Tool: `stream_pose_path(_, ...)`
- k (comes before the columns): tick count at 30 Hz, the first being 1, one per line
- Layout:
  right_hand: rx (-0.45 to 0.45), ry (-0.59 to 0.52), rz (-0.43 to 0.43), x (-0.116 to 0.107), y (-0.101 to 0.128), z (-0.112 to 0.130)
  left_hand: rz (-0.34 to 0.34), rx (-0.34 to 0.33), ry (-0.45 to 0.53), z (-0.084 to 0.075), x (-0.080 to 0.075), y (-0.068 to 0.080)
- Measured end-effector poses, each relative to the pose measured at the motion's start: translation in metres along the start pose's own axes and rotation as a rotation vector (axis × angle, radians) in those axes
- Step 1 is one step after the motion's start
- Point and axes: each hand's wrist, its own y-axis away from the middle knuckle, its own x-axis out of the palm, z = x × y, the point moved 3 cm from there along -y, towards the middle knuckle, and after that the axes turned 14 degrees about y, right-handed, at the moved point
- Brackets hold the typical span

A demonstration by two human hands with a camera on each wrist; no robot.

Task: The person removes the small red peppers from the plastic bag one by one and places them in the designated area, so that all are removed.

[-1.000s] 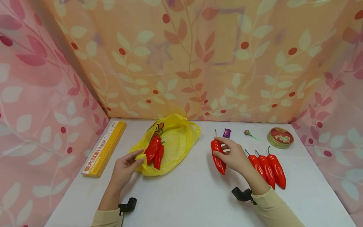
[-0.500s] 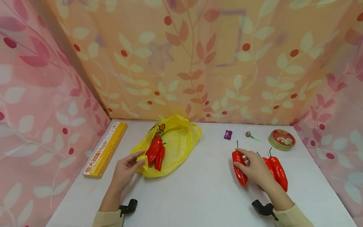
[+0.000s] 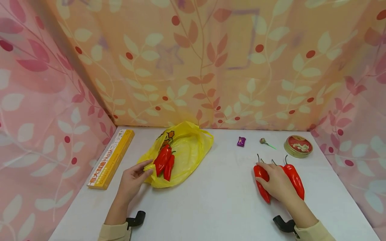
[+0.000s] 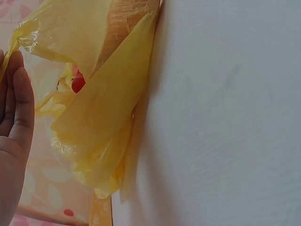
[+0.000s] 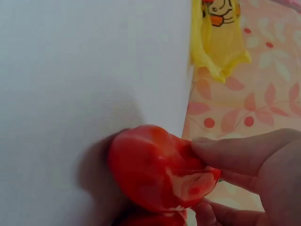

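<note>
My left hand [image 3: 132,180] pinches the near left edge of a yellow plastic bag [image 3: 188,160] whose mouth gapes toward me. Two red chili peppers [image 3: 163,160] lie in the bag's opening, stems pointing away. On the right, my right hand [image 3: 275,179] grips another red pepper [image 3: 262,184] between thumb and fingers, at the left end of a row of red peppers [image 3: 295,180] that the hand partly covers. The right wrist view shows the gripped pepper [image 5: 155,165] close over the white table, its shadow beside it and another red pepper just below.
A yellow pasta box [image 3: 111,159] lies at the left. Behind the row of peppers are a purple wrapped candy [image 3: 241,141], a lollipop [image 3: 263,141] with a green stick and a round red-topped tin [image 3: 298,146]. Patterned cloth [image 3: 193,67] walls in the white table [image 3: 199,207].
My right hand has carried the pepper rightward from the middle of the table to the left end of the pepper row. The left hand keeps its hold on the bag.
</note>
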Motion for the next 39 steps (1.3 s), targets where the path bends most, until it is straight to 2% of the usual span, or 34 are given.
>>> stream_pose_path(14, -0.041, 0.028, 0.002, 0.009, -0.006, -0.011, 0.012, 0.019, 0.018, 0.000, 0.000, -0.001)
stream_pose_path(22, -0.045, 0.047, -0.005, 0.010, -0.004, -0.011, 0.006, -0.004, 0.011, 0.001, 0.000, 0.000)
stream_pose_path(28, -0.042, 0.022, -0.007, 0.002, -0.005, -0.012, 0.009, 0.013, 0.012, 0.001, 0.000, 0.000)
stream_pose_path(33, -0.055, -0.044, -0.060, -0.010, -0.009, -0.011, 0.021, 0.011, 0.040, -0.001, 0.000, 0.000)
stream_pose_path(39, -0.109, -0.129, -0.122, -0.029, -0.018, 0.012, 0.024, 0.013, 0.048, -0.002, 0.000, 0.000)
